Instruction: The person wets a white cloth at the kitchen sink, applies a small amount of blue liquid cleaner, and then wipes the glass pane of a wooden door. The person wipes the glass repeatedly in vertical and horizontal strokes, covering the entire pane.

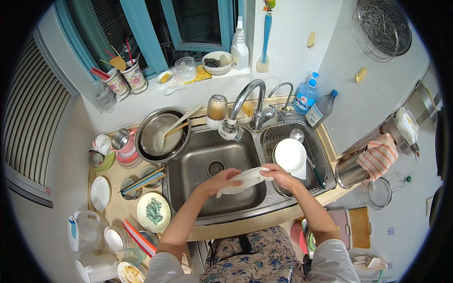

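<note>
A white cloth (244, 181) is stretched between my two hands over the front of the steel sink (198, 155). My left hand (223, 179) grips its left end, and my right hand (277, 174) pinches the other end near the divide between the two basins. Just beyond my right hand, a white bowl (290, 155) sits in the wire drying basket (269, 141) of the smaller basin. A ladle (296, 134) and a tool with a dark green handle (320, 177) lie there too. Above the main basin hangs the chrome faucet (247, 92) with a filter head.
Stacked metal bowls (161, 136) overlap the sink's back left corner. On the left counter are chopsticks (143, 182) across glasses, a plate with a green pattern (153, 212) and a plastic pitcher (85, 230). Bottles (306, 95) stand behind the right basin. A striped towel (378, 155) hangs right.
</note>
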